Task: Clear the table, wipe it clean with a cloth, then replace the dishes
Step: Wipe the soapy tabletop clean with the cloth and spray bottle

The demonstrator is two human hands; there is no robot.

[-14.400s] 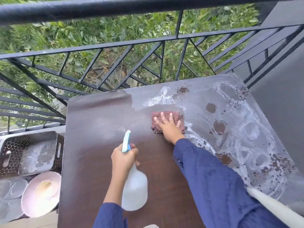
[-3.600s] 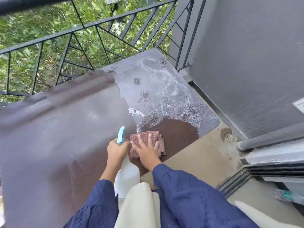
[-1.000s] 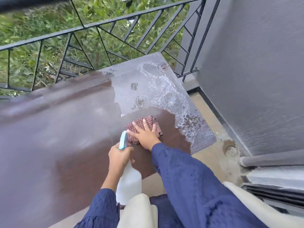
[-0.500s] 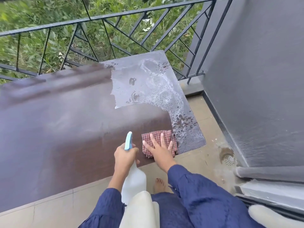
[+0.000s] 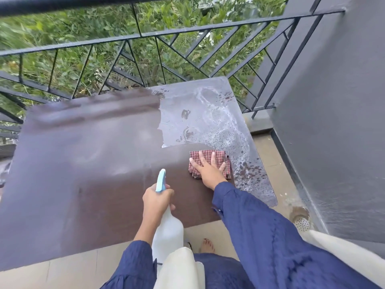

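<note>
The dark brown table point(image 5: 87, 167) fills the middle of the view. Its right end is covered in soapy foam and brown stains point(image 5: 210, 122). My right hand point(image 5: 208, 170) lies flat with spread fingers on a folded red checked cloth point(image 5: 218, 157), pressing it to the tabletop at the edge of the foam. My left hand point(image 5: 157, 200) grips the neck of a white spray bottle point(image 5: 167, 234) with a light blue trigger, held above the table's near edge. No dishes are in view.
A black metal railing point(image 5: 187, 32) runs along the table's far side, with greenery behind it. A grey wall point(image 5: 333, 122) stands close on the right. A floor drain point(image 5: 301, 221) sits in the tiled floor near the table's right corner. My bare foot point(image 5: 207, 246) shows below.
My right hand has slid the cloth away from the near edge and to the right, toward the foam. The wiped brown area has grown over the earlier frames. My left hand keeps holding the bottle.
</note>
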